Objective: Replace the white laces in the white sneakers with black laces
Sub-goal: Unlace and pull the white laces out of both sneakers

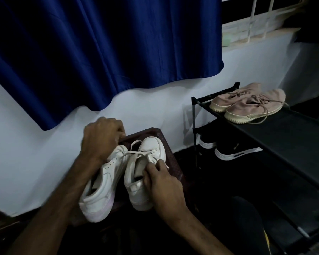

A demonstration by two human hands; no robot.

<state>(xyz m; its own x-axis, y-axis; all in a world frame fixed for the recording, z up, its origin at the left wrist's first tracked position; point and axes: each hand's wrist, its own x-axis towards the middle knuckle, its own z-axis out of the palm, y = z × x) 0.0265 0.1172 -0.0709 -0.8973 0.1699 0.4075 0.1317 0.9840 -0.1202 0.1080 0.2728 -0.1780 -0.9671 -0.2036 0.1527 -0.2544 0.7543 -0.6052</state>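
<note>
Two white sneakers lie side by side on the dark stool, toes toward its far edge. Both are threaded with white lace. No black laces are in view.

My right hand grips the right-side sneaker at its eyelet edge, fingertips curled onto the upper. My left hand is at the stool's far-left corner above the left-side sneaker, fingers curled. It appears to pinch the lace that runs across both shoes, though blur hides the contact.

Hazards, as I judge them:
1. The heels overhang the near edge. A hard pull on the lace could drag a shoe off the stool.
2. The strand crosses from one shoe to the other. Pulling it may snag or tighten a knot rather than free the eyelets.
3. A weak hold on the right-side sneaker would let it twist under tension.
</note>
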